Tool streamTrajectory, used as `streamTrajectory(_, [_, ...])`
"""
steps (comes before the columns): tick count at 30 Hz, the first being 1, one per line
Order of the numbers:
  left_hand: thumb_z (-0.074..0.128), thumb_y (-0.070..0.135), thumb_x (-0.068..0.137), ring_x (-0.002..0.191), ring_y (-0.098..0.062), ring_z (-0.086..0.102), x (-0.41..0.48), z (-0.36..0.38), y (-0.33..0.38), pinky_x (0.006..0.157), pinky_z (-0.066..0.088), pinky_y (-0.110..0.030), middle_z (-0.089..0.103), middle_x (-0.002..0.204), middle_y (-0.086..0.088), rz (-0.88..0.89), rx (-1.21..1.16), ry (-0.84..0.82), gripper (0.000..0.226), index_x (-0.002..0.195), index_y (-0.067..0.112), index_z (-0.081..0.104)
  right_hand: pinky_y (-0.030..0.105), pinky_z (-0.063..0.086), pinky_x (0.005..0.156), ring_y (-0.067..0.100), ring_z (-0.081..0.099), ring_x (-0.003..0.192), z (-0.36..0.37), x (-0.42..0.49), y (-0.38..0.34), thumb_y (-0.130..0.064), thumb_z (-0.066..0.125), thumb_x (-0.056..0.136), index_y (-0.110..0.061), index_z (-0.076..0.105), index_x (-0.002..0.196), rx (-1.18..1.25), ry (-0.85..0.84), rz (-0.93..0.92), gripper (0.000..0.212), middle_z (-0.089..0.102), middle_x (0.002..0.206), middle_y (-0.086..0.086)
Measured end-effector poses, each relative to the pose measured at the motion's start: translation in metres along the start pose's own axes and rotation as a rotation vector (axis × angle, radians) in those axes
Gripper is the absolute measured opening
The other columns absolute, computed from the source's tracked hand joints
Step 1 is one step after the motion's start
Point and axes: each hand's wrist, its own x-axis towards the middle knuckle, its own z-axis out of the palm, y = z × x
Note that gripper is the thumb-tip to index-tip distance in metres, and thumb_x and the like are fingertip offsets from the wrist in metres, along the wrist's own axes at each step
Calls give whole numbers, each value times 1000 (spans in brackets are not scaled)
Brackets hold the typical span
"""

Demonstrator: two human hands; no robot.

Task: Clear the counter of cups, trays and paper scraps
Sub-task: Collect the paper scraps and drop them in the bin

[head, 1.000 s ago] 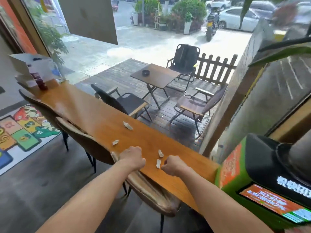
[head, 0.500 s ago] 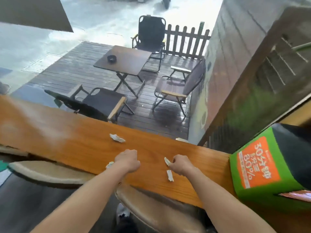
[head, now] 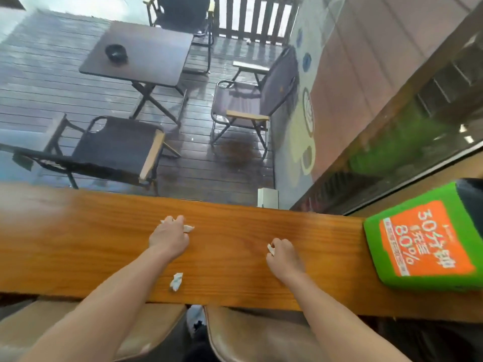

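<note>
On the long wooden counter (head: 78,244) my left hand (head: 170,236) lies over a white paper scrap (head: 188,228) near the far edge, fingers curled onto it, with bits showing on both sides. My right hand (head: 283,254) is closed on another small white paper scrap (head: 270,249) that sticks out by the thumb. A third crumpled paper scrap (head: 176,280) lies loose on the counter near the front edge, beside my left forearm. No cups or trays are in sight.
A green and orange box-shaped machine (head: 423,239) stands on the counter's right end. Two brown chair backs (head: 261,333) are pushed under the front edge. Behind the window are a dark patio table (head: 138,53) and folding chairs (head: 251,105).
My left hand moved forward onto the far scrap. My right hand closed on scraps by it and lifted them. The view tilted down and closer to the counter.
</note>
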Motion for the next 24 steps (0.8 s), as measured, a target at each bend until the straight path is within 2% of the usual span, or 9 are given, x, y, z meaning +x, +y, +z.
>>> streamTrajectory(5, [50,34,98,119,-35,48,21,24,-3,89,53,-42,43,140,-12,-31,44,38,42,139,25,45,32,47,81,23,49,114,12,28,0,-28,54,99,-20,57,123,16,118,49,25,51,127,4])
streamTrajectory(8, [49,40,99,123,-39,44,25,35,-1,92,50,-46,34,150,-12,-66,66,40,45,142,30,42,34,45,85,24,45,116,20,37,3,-33,52,100,-21,56,125,7,118,120,28,48,129,5])
streamTrajectory(12, [47,43,100,137,-43,35,28,48,1,102,45,-52,22,162,-12,-99,50,-9,48,146,34,38,35,47,89,25,45,114,35,42,9,-36,51,100,-23,57,125,3,80,127,29,49,128,5])
streamTrajectory(18, [47,42,101,142,-43,29,37,58,0,105,44,-53,19,163,-12,-133,35,1,46,145,32,41,33,48,87,25,46,111,48,48,11,-30,57,98,-25,57,121,-28,73,63,23,49,121,4])
streamTrajectory(24, [47,28,102,125,-41,40,42,66,-7,96,48,-47,36,150,-17,-97,73,53,31,132,23,53,33,50,77,23,48,99,58,54,9,-14,49,100,-17,60,105,-39,123,-37,13,53,107,4])
